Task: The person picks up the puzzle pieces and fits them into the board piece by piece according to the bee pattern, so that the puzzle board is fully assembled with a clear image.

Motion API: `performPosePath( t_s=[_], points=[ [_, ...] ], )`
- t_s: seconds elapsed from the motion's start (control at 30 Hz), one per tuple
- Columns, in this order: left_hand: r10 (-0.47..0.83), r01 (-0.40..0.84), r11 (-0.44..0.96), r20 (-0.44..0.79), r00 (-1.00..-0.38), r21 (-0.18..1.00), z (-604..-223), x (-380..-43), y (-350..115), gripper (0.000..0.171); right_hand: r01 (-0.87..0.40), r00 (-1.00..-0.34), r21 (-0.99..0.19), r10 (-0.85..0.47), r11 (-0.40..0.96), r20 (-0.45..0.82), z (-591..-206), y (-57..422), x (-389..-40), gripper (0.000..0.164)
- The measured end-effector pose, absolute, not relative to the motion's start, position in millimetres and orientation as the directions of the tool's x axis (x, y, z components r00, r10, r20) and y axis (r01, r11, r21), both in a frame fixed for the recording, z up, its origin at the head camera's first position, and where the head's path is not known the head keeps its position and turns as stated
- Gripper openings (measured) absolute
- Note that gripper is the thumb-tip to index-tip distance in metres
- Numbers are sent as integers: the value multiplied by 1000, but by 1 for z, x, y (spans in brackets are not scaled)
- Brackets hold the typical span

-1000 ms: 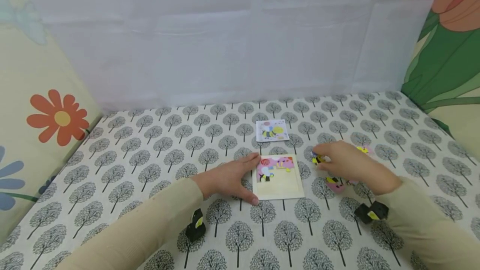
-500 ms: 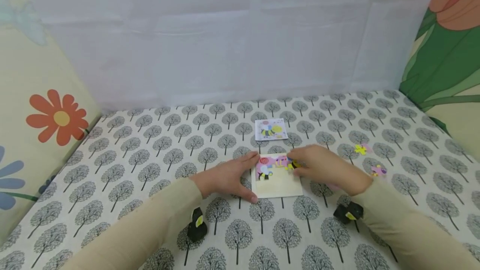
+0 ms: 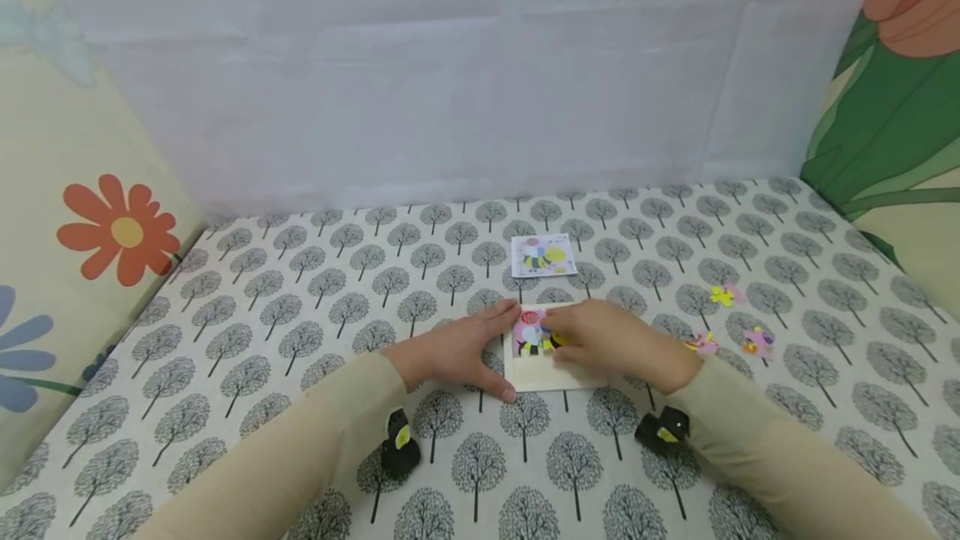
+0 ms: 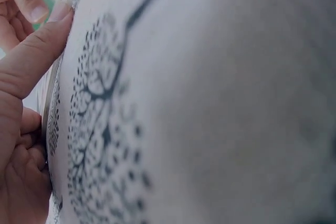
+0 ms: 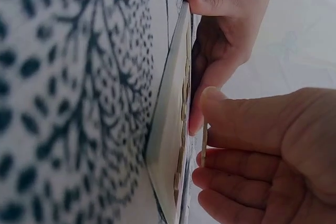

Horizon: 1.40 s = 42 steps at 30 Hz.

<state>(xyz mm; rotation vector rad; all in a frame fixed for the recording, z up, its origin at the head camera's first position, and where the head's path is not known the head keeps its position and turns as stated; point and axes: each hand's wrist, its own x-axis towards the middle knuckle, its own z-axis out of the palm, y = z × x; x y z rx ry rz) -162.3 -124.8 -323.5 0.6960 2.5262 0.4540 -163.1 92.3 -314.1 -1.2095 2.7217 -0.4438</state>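
A square puzzle board [image 3: 534, 375] with a pale frame lies flat on the tablecloth, pink, red and yellow pieces fitted along its upper part. My left hand [image 3: 461, 352] rests against its left side, thumb at the near corner and fingers at the far one. Over the board, my right hand [image 3: 618, 344] pinches a puzzle piece [image 5: 205, 142] between thumb and fingers. In the right wrist view that piece shows edge-on, just off the board's surface. The right fingers partly hide the board in the head view.
Behind the board lies a small picture card [image 3: 543, 256] with a bee on it. To the right are a yellow-and-pink piece [image 3: 723, 296], a pink piece [image 3: 702, 343] and another pink piece [image 3: 759, 343]. A white cloth [image 3: 480, 107] hangs at the back.
My right hand has moved left from beside the loose pieces to over the board, carrying a black-and-yellow puzzle piece. My left hand has stayed at the board's left side.
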Motion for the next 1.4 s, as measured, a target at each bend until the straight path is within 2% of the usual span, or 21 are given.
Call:
performPosePath(
  t_s=[0.2,1.4],
  points=[
    [552,387,809,-346,-759,443,-324,-163,-125,113,-683,-678,-333,-734,650,-41,-316,89,-163,31],
    [560,398,803,-333,-758,444,-328,-164,-125,114,-669,-704,-283,-708,687,-52,-318,86,-157,44]
  ],
)
